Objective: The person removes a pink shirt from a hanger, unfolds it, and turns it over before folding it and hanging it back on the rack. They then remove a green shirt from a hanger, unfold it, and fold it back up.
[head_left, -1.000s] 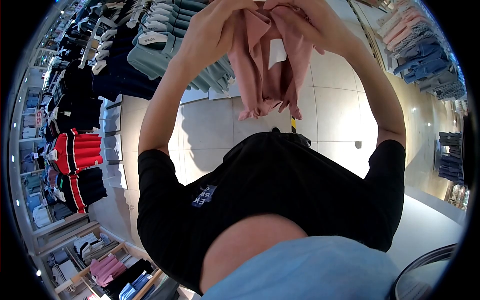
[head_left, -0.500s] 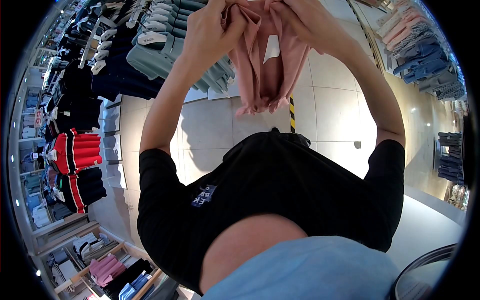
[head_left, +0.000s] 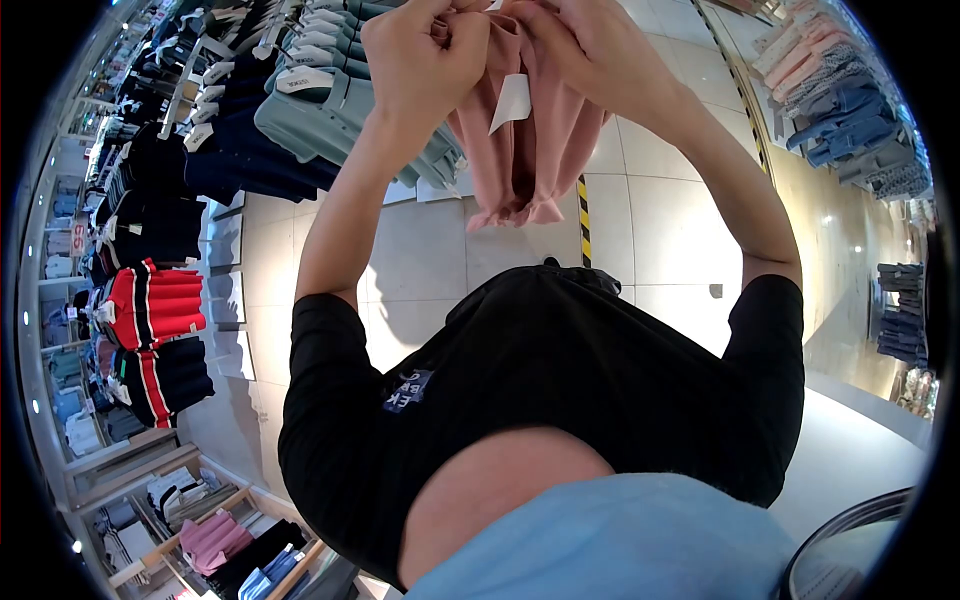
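Note:
A pink garment (head_left: 545,140) hangs in front of me at the top of the view, with gathered, ruffled ends at its lower edge. My left hand (head_left: 428,60) is closed on its upper left part, the fingers curled into the cloth. On the upper right part, my right hand (head_left: 600,50) pinches the fabric near the middle. A white tag (head_left: 512,102) dangles between the two hands. The top of the garment is partly hidden by my fingers and cut off by the frame.
Grey-green shirts (head_left: 310,115) on hangers are close to my left hand, with dark navy clothes (head_left: 250,165) beside them. Red striped tops (head_left: 160,305) hang at far left. Folded jeans (head_left: 840,125) lie on a display at upper right. Yellow-black tape (head_left: 585,225) marks the tiled floor.
My hands have come closer together, bunching the pink garment narrower. The left hand moved slightly right, and the white tag shifted left and tilted.

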